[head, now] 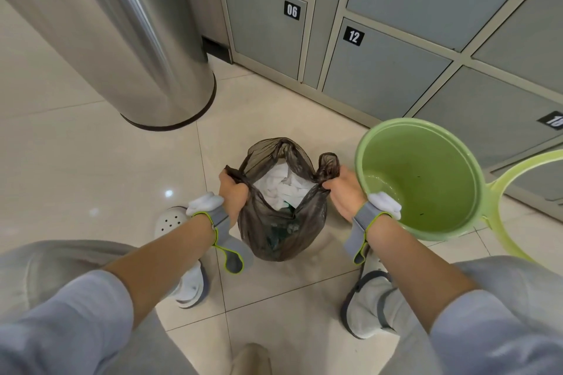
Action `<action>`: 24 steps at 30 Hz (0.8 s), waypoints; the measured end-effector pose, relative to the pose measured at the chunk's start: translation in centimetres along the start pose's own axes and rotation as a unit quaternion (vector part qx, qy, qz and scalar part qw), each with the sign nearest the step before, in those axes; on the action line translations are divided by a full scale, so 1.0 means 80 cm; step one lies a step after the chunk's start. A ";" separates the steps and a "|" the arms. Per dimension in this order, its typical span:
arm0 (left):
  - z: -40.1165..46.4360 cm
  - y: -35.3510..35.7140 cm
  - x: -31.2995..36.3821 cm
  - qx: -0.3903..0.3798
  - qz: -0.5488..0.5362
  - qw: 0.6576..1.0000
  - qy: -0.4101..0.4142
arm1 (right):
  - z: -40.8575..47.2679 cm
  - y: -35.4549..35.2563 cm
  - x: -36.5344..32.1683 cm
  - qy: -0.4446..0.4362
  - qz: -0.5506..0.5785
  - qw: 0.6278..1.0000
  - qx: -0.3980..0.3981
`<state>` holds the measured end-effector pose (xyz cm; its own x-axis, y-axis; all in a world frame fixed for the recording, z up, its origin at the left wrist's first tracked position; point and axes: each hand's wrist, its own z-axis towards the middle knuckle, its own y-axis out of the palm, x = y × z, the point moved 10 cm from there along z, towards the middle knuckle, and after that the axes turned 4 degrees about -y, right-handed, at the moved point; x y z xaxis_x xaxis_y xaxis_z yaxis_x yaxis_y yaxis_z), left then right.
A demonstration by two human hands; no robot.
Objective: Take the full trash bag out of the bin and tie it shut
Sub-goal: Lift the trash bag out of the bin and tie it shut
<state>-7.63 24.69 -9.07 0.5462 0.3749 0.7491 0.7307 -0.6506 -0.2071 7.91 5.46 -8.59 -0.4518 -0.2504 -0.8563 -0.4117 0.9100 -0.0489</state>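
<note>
**Bag out on floor, mouth held open**

Steel cylinder (122, 39) cut off at top, brushed and shiny. Grey lockers (380, 70) read 06, 12; a third label is clipped. Green plastic bin (426, 179), round and smooth, right of bag. Thin dark translucent trash bag (280, 222) stands on tiles, white crumpled paper inside, lower contents unclear. Left hand (233, 192) and right hand (344, 192) each grip a bag edge.

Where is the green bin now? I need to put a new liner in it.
In the head view the green bin stands on the floor at right, empty, beside the right hand and the trash bag.
</note>
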 end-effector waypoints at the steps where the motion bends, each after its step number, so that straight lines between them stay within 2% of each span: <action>1: 0.002 -0.001 -0.002 0.007 -0.003 1.000 -0.004 | -0.001 0.000 0.001 0.000 -0.009 1.000 0.003; 6: 0.010 0.000 -0.004 -0.010 -0.036 0.999 -0.021 | -0.006 0.002 -0.001 0.024 0.066 0.998 -0.002; 8: 0.008 0.005 -0.004 -0.034 -0.087 0.995 -0.020 | -0.006 0.003 -0.004 0.031 0.102 0.994 -0.012; 10: 0.007 0.006 -0.002 -0.036 -0.124 0.991 -0.018 | -0.009 0.004 -0.007 0.031 0.119 0.992 -0.017; 13: 0.007 0.004 0.001 -0.034 -0.120 0.992 0.000 | -0.010 0.006 -0.012 0.015 0.119 0.993 -0.019; 20: 0.014 -0.015 -0.001 0.040 -0.042 0.997 0.048 | -0.003 -0.001 0.001 0.002 0.133 0.991 0.028; 22: 0.012 -0.016 -0.003 0.057 -0.068 0.995 0.047 | 0.000 -0.002 0.014 0.023 0.155 0.986 0.050; 24: 0.015 -0.014 -0.009 0.066 -0.152 0.986 0.019 | 0.002 -0.002 0.032 0.058 0.198 0.976 0.069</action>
<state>-8.36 25.95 -10.12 0.2803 0.5119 0.8120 0.9060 -0.4206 -0.0476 6.97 4.71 -10.82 -0.6441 0.1005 -0.7583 -0.0807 0.9769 0.1980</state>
